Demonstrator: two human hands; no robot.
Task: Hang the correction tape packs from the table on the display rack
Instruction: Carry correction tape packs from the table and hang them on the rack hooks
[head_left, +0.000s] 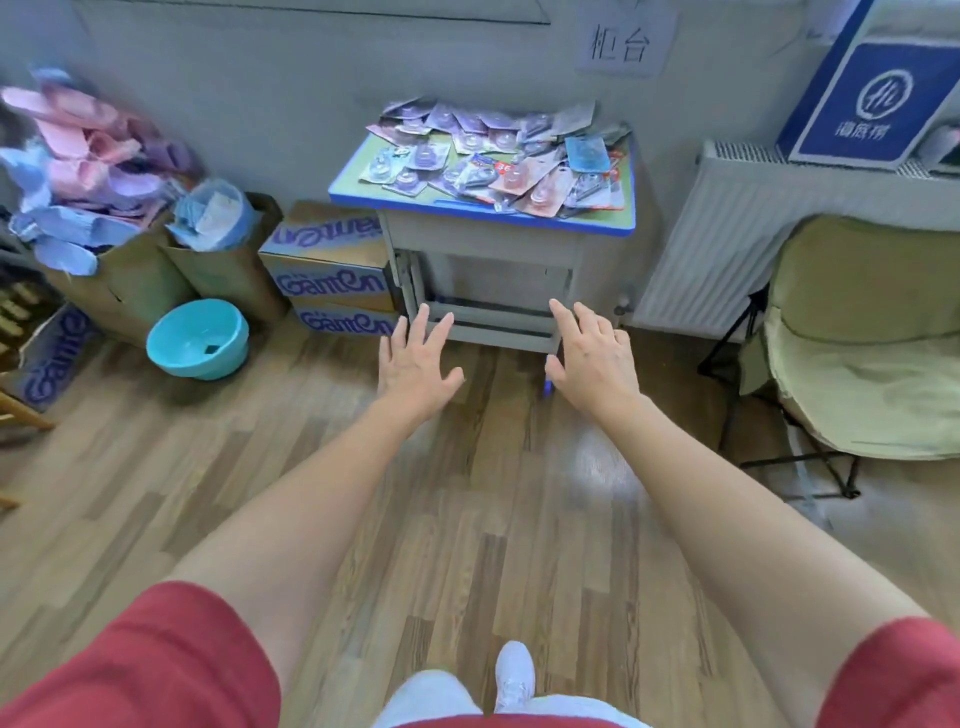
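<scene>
in the head view both bare arms reach forward over the wood floor (467, 519), the left hand (415, 358) and the right hand (592, 358) side by side, fingers spread and straight, holding nothing and touching nothing. the correction tape packs (498, 156) lie in a loose overlapping heap on the blue-edged table (363, 196), beyond the fingertips and well apart from both hands. left of the left hand sit a turquoise basin (197, 338) and stacked cardboard boxes (332, 260); right of the right hand stand a white radiator (727, 234) and a pale green folding chair (862, 338).
</scene>
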